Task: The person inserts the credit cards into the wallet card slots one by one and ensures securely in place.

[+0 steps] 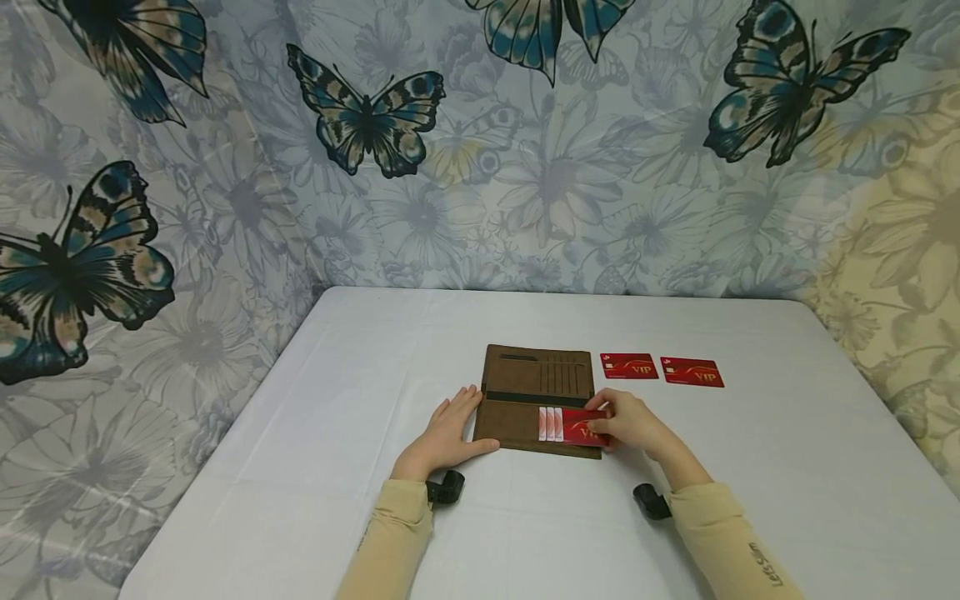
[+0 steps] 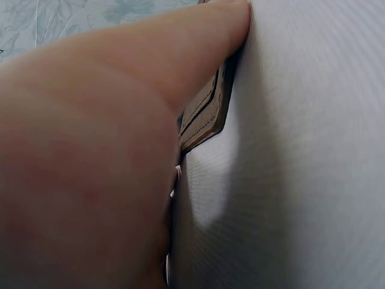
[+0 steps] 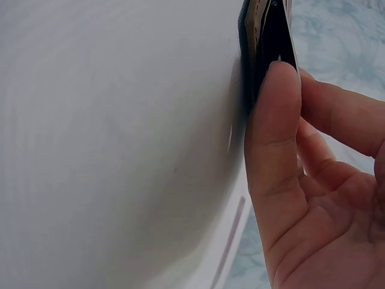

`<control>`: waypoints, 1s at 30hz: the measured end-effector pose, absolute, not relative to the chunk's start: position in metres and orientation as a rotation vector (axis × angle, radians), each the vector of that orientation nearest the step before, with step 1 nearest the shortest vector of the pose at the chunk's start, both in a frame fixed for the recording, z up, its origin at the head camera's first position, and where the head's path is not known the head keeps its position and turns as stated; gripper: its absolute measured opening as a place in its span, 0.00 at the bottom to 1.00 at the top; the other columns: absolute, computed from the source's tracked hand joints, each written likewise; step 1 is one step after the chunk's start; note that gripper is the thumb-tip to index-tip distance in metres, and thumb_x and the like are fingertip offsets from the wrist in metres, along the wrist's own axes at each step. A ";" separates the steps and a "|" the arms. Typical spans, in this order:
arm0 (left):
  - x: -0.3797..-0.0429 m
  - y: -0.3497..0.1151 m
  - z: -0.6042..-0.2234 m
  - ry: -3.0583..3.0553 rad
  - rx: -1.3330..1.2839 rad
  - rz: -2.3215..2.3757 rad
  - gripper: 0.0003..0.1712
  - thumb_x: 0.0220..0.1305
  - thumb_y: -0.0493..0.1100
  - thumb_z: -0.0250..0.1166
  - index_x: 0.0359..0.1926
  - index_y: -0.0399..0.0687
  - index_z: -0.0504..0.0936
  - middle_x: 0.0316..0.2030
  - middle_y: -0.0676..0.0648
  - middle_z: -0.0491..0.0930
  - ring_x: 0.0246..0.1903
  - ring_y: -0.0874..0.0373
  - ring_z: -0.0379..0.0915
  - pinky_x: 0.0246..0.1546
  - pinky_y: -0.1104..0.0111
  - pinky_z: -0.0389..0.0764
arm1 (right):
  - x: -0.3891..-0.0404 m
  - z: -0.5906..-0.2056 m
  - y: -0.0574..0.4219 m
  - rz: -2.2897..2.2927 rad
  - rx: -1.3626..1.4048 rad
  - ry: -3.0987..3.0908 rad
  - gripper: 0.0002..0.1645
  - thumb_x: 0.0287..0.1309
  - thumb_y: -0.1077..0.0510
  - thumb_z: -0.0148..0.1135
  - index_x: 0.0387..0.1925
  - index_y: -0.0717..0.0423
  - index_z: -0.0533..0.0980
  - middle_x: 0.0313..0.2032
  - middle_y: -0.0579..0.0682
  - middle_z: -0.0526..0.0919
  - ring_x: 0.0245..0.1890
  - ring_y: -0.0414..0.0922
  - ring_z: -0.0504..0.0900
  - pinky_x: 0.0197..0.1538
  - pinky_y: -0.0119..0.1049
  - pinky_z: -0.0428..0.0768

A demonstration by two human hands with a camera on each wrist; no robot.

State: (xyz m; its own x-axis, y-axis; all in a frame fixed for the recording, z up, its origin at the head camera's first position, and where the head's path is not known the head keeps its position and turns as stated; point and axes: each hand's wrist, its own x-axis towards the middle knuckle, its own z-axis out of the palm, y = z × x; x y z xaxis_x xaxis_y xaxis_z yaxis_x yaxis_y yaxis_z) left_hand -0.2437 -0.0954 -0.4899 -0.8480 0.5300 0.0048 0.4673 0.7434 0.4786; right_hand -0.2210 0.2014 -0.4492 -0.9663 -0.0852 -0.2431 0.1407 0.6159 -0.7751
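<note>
A brown wallet (image 1: 517, 425) lies spread open, a dark band crossing its middle and card slots in its far half. My left hand (image 1: 446, 433) is at its left side, fingers straight and thumb out along the near edge. In the left wrist view that thumb (image 2: 204, 36) overlaps the wallet's corner (image 2: 204, 120). My right hand (image 1: 633, 425) pinches a red VIP card (image 1: 577, 427) over the near half's right part. Beside this card, several pale pink strips (image 1: 551, 423) show in a row. In the right wrist view the thumb (image 3: 280, 108) presses the card's dark underside (image 3: 277, 36).
Two more red cards marked VIP, a nearer one (image 1: 628, 366) and an outer one (image 1: 692, 372), lie side by side right of the wallet's far half. A white cloth covers the table (image 1: 300, 500). Butterfly-patterned fabric (image 1: 420, 225) hangs behind it.
</note>
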 end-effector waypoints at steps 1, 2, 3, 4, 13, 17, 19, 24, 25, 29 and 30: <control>-0.244 -0.095 -0.490 2.809 0.805 0.719 0.52 0.48 0.70 0.52 0.65 0.44 0.47 0.65 0.49 0.42 0.63 0.59 0.32 0.60 0.62 0.34 | -0.221 -0.449 0.201 -1.271 0.050 2.591 0.17 0.48 0.62 0.61 0.40 0.62 0.70 0.24 0.54 0.69 0.17 0.44 0.72 0.22 0.34 0.76; -0.244 -0.095 -0.490 2.809 0.803 0.718 0.52 0.48 0.71 0.52 0.65 0.45 0.47 0.65 0.49 0.42 0.63 0.60 0.32 0.60 0.62 0.34 | -0.222 -0.450 0.200 -1.267 0.043 2.599 0.17 0.48 0.62 0.61 0.40 0.62 0.70 0.24 0.54 0.68 0.17 0.44 0.71 0.21 0.34 0.75; -0.244 -0.095 -0.490 2.809 0.803 0.721 0.52 0.48 0.71 0.52 0.65 0.45 0.48 0.65 0.49 0.42 0.63 0.60 0.32 0.60 0.62 0.34 | -0.222 -0.450 0.200 -1.264 0.038 2.604 0.17 0.48 0.61 0.61 0.40 0.62 0.70 0.23 0.54 0.68 0.17 0.44 0.71 0.21 0.34 0.75; -0.244 -0.095 -0.490 2.809 0.801 0.722 0.52 0.48 0.71 0.52 0.65 0.45 0.48 0.65 0.49 0.42 0.63 0.60 0.32 0.60 0.63 0.34 | -0.222 -0.451 0.200 -1.261 0.037 2.608 0.17 0.48 0.61 0.61 0.40 0.62 0.70 0.23 0.54 0.68 0.17 0.44 0.71 0.21 0.34 0.75; -0.243 -0.095 -0.490 2.809 0.804 0.724 0.52 0.48 0.71 0.52 0.65 0.45 0.48 0.65 0.49 0.42 0.63 0.59 0.32 0.60 0.63 0.34 | -0.223 -0.452 0.195 -1.258 -0.001 2.626 0.15 0.48 0.62 0.61 0.39 0.62 0.70 0.22 0.53 0.67 0.16 0.44 0.70 0.20 0.35 0.74; -0.244 -0.095 -0.490 2.809 0.804 0.721 0.52 0.48 0.71 0.52 0.65 0.45 0.48 0.65 0.49 0.42 0.63 0.59 0.32 0.60 0.62 0.34 | -0.224 -0.451 0.193 -1.229 -0.003 2.652 0.15 0.47 0.63 0.62 0.38 0.61 0.70 0.21 0.53 0.67 0.18 0.44 0.69 0.20 0.34 0.72; -0.244 -0.095 -0.489 2.808 0.804 0.718 0.52 0.48 0.71 0.52 0.65 0.45 0.48 0.65 0.49 0.42 0.63 0.59 0.32 0.60 0.62 0.34 | -0.224 -0.450 0.192 -1.199 -0.010 2.672 0.14 0.47 0.63 0.62 0.38 0.61 0.71 0.22 0.53 0.67 0.20 0.44 0.67 0.20 0.33 0.71; -0.244 -0.095 -0.489 2.809 0.804 0.710 0.52 0.48 0.70 0.52 0.65 0.44 0.47 0.65 0.49 0.41 0.63 0.59 0.32 0.60 0.62 0.34 | -0.225 -0.450 0.188 -1.109 -0.052 2.717 0.14 0.47 0.63 0.61 0.38 0.61 0.70 0.24 0.52 0.69 0.25 0.45 0.67 0.24 0.33 0.70; -0.244 -0.095 -0.489 2.809 0.807 0.714 0.52 0.48 0.70 0.52 0.65 0.44 0.48 0.65 0.48 0.42 0.63 0.58 0.32 0.60 0.61 0.35 | -0.225 -0.450 0.188 -1.087 -0.065 2.726 0.14 0.48 0.63 0.60 0.38 0.61 0.69 0.25 0.52 0.69 0.26 0.45 0.67 0.25 0.33 0.70; -0.243 -0.096 -0.489 2.806 0.808 0.722 0.52 0.48 0.70 0.52 0.65 0.44 0.48 0.65 0.48 0.42 0.63 0.58 0.33 0.60 0.61 0.35 | -0.225 -0.449 0.186 -1.033 -0.083 2.750 0.16 0.49 0.62 0.60 0.40 0.62 0.67 0.27 0.52 0.70 0.28 0.46 0.68 0.28 0.36 0.70; -0.243 -0.096 -0.488 2.808 0.810 0.725 0.52 0.48 0.70 0.52 0.65 0.44 0.48 0.65 0.48 0.42 0.63 0.58 0.33 0.60 0.61 0.35 | -0.225 -0.448 0.185 -1.026 -0.089 2.755 0.16 0.49 0.62 0.60 0.40 0.63 0.67 0.28 0.52 0.70 0.28 0.46 0.68 0.29 0.36 0.71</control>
State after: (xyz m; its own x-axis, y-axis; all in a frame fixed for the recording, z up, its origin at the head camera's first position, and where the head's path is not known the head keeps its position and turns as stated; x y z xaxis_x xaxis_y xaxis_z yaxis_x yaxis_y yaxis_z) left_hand -0.2431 -0.0956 -0.4885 -0.8472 0.5313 0.0075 0.4685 0.7403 0.4821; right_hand -0.2247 0.1853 -0.4485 -0.9781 -0.1254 -0.1659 0.0137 0.7570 -0.6533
